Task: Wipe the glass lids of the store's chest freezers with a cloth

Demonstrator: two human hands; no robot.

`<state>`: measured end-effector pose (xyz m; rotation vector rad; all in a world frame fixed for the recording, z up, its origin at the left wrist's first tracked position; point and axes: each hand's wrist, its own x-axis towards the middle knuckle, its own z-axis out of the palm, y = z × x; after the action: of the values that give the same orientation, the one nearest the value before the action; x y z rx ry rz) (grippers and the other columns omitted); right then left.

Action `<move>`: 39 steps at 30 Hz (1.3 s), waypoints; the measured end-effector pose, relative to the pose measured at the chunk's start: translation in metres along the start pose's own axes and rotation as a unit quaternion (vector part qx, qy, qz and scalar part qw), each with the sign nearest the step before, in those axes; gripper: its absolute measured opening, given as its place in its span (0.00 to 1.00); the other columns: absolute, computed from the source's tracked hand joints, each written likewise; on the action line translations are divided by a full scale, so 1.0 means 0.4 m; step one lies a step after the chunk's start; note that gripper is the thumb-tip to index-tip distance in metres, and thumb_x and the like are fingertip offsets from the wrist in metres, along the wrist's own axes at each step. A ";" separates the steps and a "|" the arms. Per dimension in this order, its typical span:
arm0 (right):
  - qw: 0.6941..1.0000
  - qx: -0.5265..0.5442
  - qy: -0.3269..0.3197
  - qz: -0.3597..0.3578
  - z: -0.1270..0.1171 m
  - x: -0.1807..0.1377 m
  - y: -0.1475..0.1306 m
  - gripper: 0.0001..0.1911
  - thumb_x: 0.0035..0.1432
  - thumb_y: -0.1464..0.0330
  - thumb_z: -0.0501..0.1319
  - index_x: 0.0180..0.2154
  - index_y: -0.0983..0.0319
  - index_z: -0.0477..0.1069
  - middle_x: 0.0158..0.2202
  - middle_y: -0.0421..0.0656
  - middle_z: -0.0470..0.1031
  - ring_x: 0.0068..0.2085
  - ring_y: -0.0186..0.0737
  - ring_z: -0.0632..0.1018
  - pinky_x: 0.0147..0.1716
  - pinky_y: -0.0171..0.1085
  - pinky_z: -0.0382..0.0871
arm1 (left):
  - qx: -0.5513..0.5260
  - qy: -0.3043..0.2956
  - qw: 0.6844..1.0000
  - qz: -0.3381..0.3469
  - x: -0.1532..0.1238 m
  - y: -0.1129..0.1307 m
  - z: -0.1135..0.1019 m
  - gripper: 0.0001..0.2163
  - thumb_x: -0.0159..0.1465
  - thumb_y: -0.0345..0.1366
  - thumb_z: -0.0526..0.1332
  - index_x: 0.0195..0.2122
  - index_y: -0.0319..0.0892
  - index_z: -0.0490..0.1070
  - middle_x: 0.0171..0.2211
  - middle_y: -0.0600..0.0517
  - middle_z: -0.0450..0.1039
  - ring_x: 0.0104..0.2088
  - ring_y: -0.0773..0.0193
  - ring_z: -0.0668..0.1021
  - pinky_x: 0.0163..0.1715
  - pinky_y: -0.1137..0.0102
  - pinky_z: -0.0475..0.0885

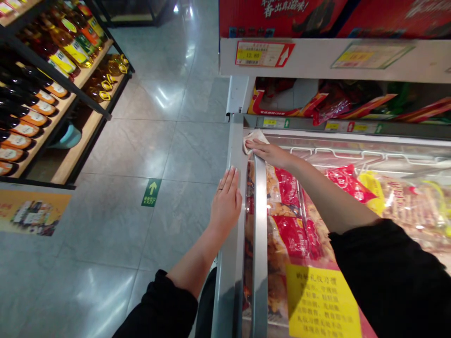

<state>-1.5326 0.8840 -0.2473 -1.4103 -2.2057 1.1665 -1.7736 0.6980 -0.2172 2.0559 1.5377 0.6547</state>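
Note:
My right hand (pixel 263 149) presses a white cloth (pixel 260 136) against the far left corner of a chest freezer, just beyond the end of the metal lid handle (pixel 260 234). Its fingers lie over the cloth. My left hand (pixel 227 197) rests flat on the freezer's grey outer edge (pixel 230 263), fingers stretched out and holding nothing. A ring shows on one finger. Under the clear lid lie red bags of frozen food (pixel 287 234). A yellow notice (pixel 322 300) is stuck on the lid near me.
Behind the freezer stands a shelf with price tags (pixel 262 54) and red boxes (pixel 282 16). Wooden racks hold several bottles (pixel 24 117) at the left. A tiled floor (pixel 116 220) with a green exit sign (pixel 151 192) runs between them.

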 end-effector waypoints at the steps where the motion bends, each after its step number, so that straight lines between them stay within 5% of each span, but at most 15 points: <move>1: 1.000 0.002 0.002 0.001 -0.002 -0.013 0.006 0.29 0.76 0.50 0.53 0.71 0.50 0.71 0.76 0.38 0.64 0.80 0.51 0.54 0.80 0.58 0.42 | -0.003 0.002 1.000 0.002 0.000 -0.001 0.001 0.31 0.78 0.28 0.47 0.81 0.46 0.47 0.81 0.46 0.52 0.80 0.57 0.54 0.79 0.51 0.58; 9: 0.976 -0.027 0.171 0.131 0.067 0.105 -0.030 0.30 0.74 0.66 0.52 0.73 0.61 0.67 0.78 0.44 0.61 0.80 0.56 0.56 0.78 0.61 0.49 | -0.018 0.009 1.000 0.005 0.000 -0.010 0.007 0.33 0.77 0.27 0.48 0.81 0.51 0.44 0.81 0.48 0.52 0.80 0.55 0.54 0.79 0.49 0.59; 13: 0.949 -0.003 0.261 0.176 0.077 0.131 -0.073 0.28 0.75 0.64 0.49 0.70 0.59 0.72 0.73 0.45 0.71 0.74 0.55 0.69 0.75 0.58 0.61 | -0.038 0.010 0.999 0.001 -0.003 -0.012 0.010 0.33 0.77 0.27 0.48 0.81 0.52 0.44 0.81 0.49 0.52 0.80 0.56 0.54 0.78 0.49 0.60; 17: 0.929 -0.008 0.328 0.171 0.066 0.125 -0.117 0.31 0.77 0.63 0.43 0.74 0.60 0.66 0.75 0.45 0.68 0.75 0.51 0.68 0.75 0.55 0.60 | -0.059 0.006 0.998 0.000 -0.002 -0.013 0.011 0.32 0.77 0.27 0.48 0.81 0.50 0.47 0.81 0.48 0.52 0.81 0.56 0.53 0.78 0.50 0.59; 26: 0.989 -0.080 0.122 0.029 0.103 0.144 -0.128 0.31 0.76 0.64 0.50 0.76 0.60 0.62 0.80 0.44 0.55 0.81 0.47 0.51 0.80 0.54 0.44 | -0.082 0.002 0.997 -0.003 -0.001 -0.016 0.013 0.30 0.77 0.28 0.47 0.80 0.48 0.48 0.81 0.47 0.51 0.81 0.57 0.52 0.78 0.47 0.58; 31: 0.990 -0.076 0.112 0.032 0.075 0.144 -0.090 0.32 0.77 0.63 0.50 0.77 0.58 0.60 0.81 0.44 0.53 0.81 0.48 0.52 0.80 0.54 0.44 | -0.086 0.005 0.996 0.008 0.000 -0.020 0.015 0.30 0.77 0.28 0.47 0.80 0.46 0.48 0.81 0.45 0.51 0.81 0.57 0.52 0.79 0.49 0.57; 35: 0.989 -0.100 0.100 0.030 0.093 0.174 -0.126 0.31 0.76 0.64 0.51 0.76 0.57 0.63 0.80 0.43 0.55 0.81 0.51 0.50 0.80 0.59 0.44 | -0.084 0.005 0.996 0.008 0.002 -0.022 0.016 0.31 0.77 0.28 0.47 0.80 0.48 0.46 0.81 0.47 0.51 0.81 0.57 0.52 0.79 0.48 0.58; 39: 0.990 -0.129 0.051 -0.029 0.117 0.111 -0.170 0.28 0.75 0.67 0.51 0.72 0.57 0.69 0.78 0.43 0.60 0.81 0.48 0.52 0.80 0.56 0.47 | -0.080 0.010 0.997 0.010 0.002 -0.021 0.015 0.32 0.77 0.27 0.47 0.81 0.49 0.45 0.81 0.47 0.52 0.81 0.56 0.53 0.78 0.47 0.59</move>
<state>-1.6255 0.8858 -0.2345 -1.4530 -2.3734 0.7921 -1.7757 0.7001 -0.2270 1.9533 1.4279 0.7824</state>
